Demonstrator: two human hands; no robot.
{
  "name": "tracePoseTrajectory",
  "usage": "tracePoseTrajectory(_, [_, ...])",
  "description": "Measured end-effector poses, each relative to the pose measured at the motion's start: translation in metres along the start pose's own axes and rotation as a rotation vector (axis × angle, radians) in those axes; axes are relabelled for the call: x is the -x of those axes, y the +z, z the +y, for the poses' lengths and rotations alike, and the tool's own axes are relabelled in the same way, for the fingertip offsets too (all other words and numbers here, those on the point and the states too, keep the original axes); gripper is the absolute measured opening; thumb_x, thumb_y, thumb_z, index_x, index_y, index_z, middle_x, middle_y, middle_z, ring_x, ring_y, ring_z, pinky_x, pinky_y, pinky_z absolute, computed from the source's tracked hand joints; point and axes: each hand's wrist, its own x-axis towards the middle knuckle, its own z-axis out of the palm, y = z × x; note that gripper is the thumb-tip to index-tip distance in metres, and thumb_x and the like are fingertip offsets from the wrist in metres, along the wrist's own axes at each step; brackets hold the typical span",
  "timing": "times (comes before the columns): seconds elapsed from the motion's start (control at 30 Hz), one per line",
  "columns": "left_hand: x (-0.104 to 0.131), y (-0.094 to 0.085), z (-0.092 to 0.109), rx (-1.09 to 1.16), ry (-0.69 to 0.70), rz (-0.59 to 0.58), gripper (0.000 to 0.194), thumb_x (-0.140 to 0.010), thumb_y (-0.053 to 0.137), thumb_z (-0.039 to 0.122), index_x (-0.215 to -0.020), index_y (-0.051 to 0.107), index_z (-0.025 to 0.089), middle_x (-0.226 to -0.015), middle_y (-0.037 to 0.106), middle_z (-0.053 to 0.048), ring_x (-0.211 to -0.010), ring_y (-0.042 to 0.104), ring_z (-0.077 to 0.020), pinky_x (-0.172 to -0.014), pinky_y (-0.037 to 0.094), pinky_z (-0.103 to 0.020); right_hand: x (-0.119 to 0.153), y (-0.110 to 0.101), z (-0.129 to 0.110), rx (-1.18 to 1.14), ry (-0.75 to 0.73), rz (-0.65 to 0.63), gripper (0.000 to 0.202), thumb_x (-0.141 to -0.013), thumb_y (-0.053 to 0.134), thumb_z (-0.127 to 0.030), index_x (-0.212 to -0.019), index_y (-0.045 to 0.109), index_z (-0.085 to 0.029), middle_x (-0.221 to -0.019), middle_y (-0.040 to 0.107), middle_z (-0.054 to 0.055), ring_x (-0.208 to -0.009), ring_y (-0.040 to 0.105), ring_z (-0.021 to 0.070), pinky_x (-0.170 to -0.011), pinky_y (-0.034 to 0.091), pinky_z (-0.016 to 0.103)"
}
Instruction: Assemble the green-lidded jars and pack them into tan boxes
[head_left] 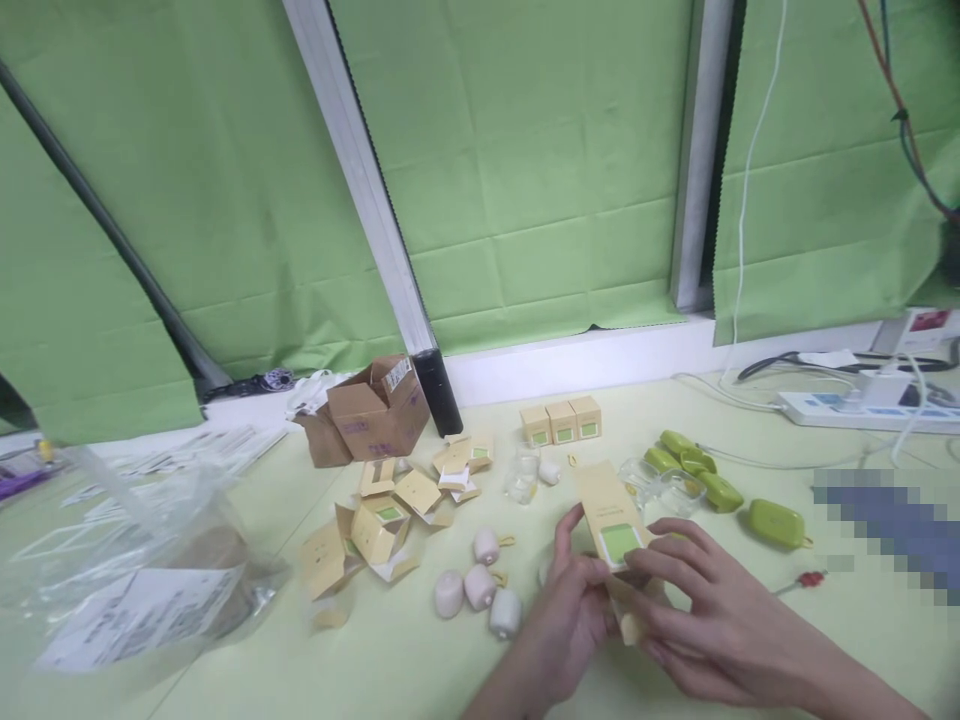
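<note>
A small tan cardboard box (606,500) with a green label is between my two hands, its long flap standing up and away from me. My left hand (574,625) grips its left side, thumb near the label. On the right side, my right hand (705,610) has its fingers closed on the box's lower edge, where another flap hangs down. Left of my hands sit several small pale pink and white rounded items (480,586), some with yellow loops. Opened tan boxes (381,528) lie in a loose group farther left. Clear plastic pieces (523,475) rest beyond my hands.
Three closed small boxes (562,422) stand in a row at the back. Green cases (777,524) lie to the right. A brown carton (379,410), a clear plastic bag (150,600) and a white power strip (817,408) with cables are also on the table.
</note>
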Motion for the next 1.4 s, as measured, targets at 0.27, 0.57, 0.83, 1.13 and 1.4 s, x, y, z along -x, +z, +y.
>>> tracePoseTrajectory(0.27, [0.001,0.006,0.006,-0.074,0.02,0.003,0.066,-0.076,0.048,0.009,-0.133,0.019,0.026,-0.099,0.06,-0.004,-0.085,0.058,-0.017,-0.076,0.044,-0.034,0.012,0.011,0.0,-0.095,0.279,0.168,0.01,-0.086,0.053,-0.018,-0.085,0.062,-0.022,-0.092,0.057,0.007,-0.083,0.059,0.0186,-0.068,0.049,0.03])
tracePoseTrajectory(0.57, [-0.001,0.003,0.004,-0.126,0.045,0.045,0.063,-0.075,0.047,0.011,-0.131,0.021,0.025,-0.095,0.059,-0.003,-0.085,0.058,-0.0176,-0.071,0.044,-0.031,0.009,0.004,0.0,-0.108,0.248,0.086,0.009,-0.087,0.053,-0.02,-0.086,0.061,-0.024,-0.091,0.06,0.006,-0.081,0.06,0.0189,-0.067,0.049,0.032])
tracePoseTrajectory(0.83, [0.0,0.007,0.008,-0.276,0.05,-0.023,0.065,-0.076,0.063,0.031,-0.127,0.022,0.026,-0.12,0.051,-0.011,-0.1,0.056,-0.0234,-0.086,0.042,-0.042,0.01,0.01,-0.003,-0.131,0.354,0.183,0.013,-0.089,0.052,-0.023,-0.101,0.056,-0.024,-0.098,0.06,0.007,-0.088,0.061,0.0196,-0.072,0.052,0.032])
tracePoseTrajectory(1.13, [0.032,0.001,-0.024,-0.932,0.207,0.012,0.062,-0.069,0.069,0.028,-0.122,0.04,0.017,-0.121,0.048,-0.015,-0.112,0.046,-0.031,-0.094,0.034,-0.043,0.033,-0.014,-0.025,-0.452,0.566,0.077,0.03,-0.088,0.052,-0.032,-0.117,0.05,-0.026,-0.109,0.063,0.008,-0.101,0.062,0.0223,-0.079,0.057,0.027])
tracePoseTrajectory(1.4, [0.047,-0.024,-0.064,-0.973,0.241,0.054,0.051,-0.075,0.062,0.032,-0.12,0.042,0.019,-0.13,0.044,-0.015,-0.12,0.041,-0.0324,-0.099,0.03,-0.045,0.051,0.002,-0.034,-0.547,0.827,0.077,0.04,-0.084,0.058,-0.03,-0.123,0.05,-0.029,-0.106,0.067,0.005,-0.089,0.067,0.0201,-0.071,0.058,0.025])
